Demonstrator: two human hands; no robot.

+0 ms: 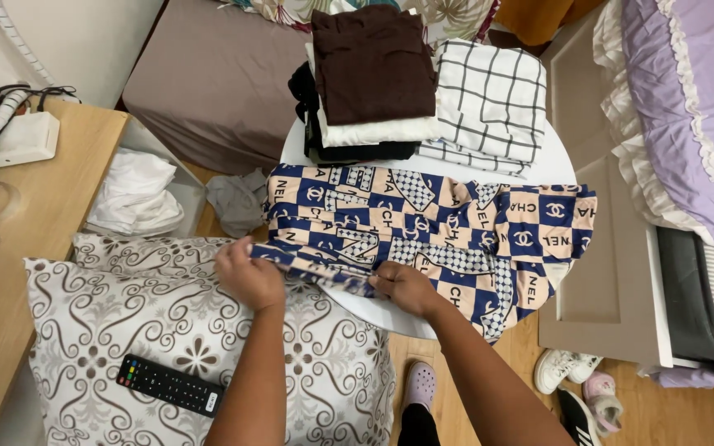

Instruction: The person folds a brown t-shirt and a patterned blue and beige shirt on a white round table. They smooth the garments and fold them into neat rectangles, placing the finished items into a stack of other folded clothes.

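Head view: both hands [249, 277] [404, 287] pinch garment [423, 223] edge.

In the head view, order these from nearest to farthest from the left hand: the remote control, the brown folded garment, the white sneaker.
1. Remote control, just below the left hand, on the patterned pillow.
2. Brown folded garment, topping the stack.
3. White sneaker, far right, on the floor.
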